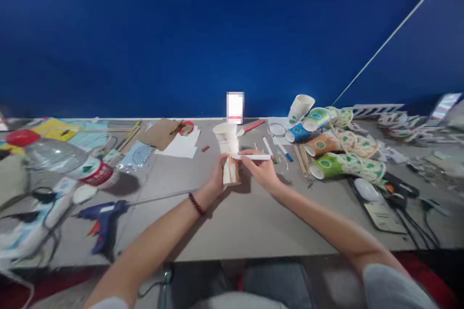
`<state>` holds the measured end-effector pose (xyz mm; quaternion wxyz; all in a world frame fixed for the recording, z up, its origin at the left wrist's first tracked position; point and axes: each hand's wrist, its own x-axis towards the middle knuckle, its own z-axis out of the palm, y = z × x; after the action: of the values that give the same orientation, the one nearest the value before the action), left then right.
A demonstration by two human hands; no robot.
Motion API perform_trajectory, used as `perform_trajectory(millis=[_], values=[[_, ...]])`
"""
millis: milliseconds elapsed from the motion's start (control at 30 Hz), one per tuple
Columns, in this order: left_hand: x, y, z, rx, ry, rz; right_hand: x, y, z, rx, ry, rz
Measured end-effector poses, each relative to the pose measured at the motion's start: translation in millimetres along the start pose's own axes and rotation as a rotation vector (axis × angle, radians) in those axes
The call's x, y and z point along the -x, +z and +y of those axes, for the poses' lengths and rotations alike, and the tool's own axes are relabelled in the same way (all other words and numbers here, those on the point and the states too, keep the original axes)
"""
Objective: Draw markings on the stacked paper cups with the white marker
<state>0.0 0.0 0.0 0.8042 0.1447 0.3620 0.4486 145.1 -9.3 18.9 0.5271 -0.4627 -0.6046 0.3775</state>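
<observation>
Near the middle of the table, my left hand (218,172) is wrapped round the side of a paper cup (232,176) with an orange and cream print. Between the fingers of my right hand (261,170) is a white marker pen (258,157), lying level with its tip end at the cup's upper part. Whether the tip touches the cup I cannot tell. Just behind stand white paper cups (225,133), close to the held one. Part of the cup is covered by my fingers.
Stacked paper cups (328,166) lie at the right. A blue glue gun (105,217) and a large plastic bottle (68,157) lie at the left. Cardboard (162,133) and white paper (180,146) are behind my left hand. A bright screen (235,106) stands at the back wall.
</observation>
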Motion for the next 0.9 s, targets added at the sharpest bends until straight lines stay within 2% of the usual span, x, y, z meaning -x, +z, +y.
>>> perform_trajectory(millis=[167, 267, 433, 567, 733, 900], values=[[-0.9, -1.1, -1.1, 0.015, 0.062, -0.101, 1.6, 0.0, 4.5, -0.084, -0.013, -0.043], [-2.2, -0.1, -2.8, 0.017, 0.113, -0.067, 2.8, -0.5, 1.0, -0.072, 0.007, -0.033], [-4.6, -0.4, -4.2, -0.010, 0.114, -0.013, 4.0, -1.4, -7.0, -0.039, 0.022, -0.006], [-5.4, -1.9, -4.3, -0.012, 0.119, -0.023, 3.7, -2.2, -5.1, -0.040, 0.035, -0.010], [-4.6, -2.6, -3.9, -0.007, 0.129, -0.098, 3.6, -2.1, -1.2, -0.085, 0.048, -0.051], [-5.0, -2.2, -4.0, 0.001, 0.112, -0.053, 4.0, -1.8, -6.3, -0.057, 0.052, -0.014]])
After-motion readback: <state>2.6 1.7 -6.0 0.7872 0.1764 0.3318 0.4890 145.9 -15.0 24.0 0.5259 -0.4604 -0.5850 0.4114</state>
